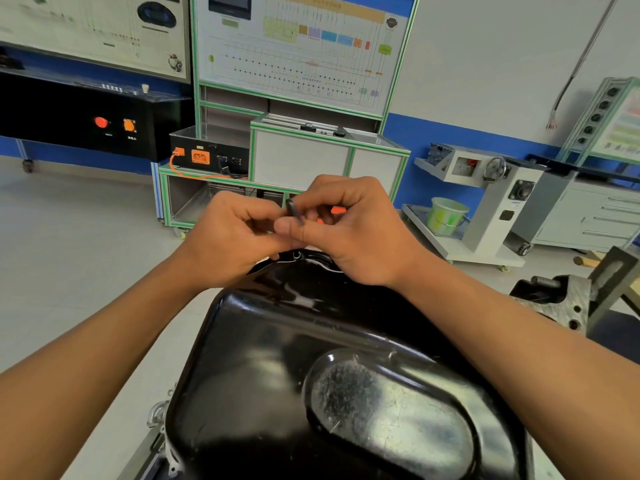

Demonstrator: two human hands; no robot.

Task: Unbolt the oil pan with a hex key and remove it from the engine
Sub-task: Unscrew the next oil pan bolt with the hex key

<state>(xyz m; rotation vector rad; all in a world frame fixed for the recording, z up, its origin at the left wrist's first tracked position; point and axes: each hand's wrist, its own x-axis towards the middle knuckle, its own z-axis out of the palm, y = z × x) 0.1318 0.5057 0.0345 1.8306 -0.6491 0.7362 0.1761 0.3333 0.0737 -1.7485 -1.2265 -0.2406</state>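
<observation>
- Oil pan (311, 341): glossy black, bottom up, directly below the grip and stretching back toward the camera. Its far rim sits just under both hands.
- Left hand (235, 244): forearm reaches forward, fingers curled, fingertips closed on a small dark metal piece (293, 211). I cannot tell whether this is the hex key or a bolt.
- Right hand (353, 233): forearm angles in from the right, knuckles up. Thumb and forefinger pinch the same piece in a narrow grip.
- Green bucket (446, 216): right of the grip, well apart, on the floor.
</observation>
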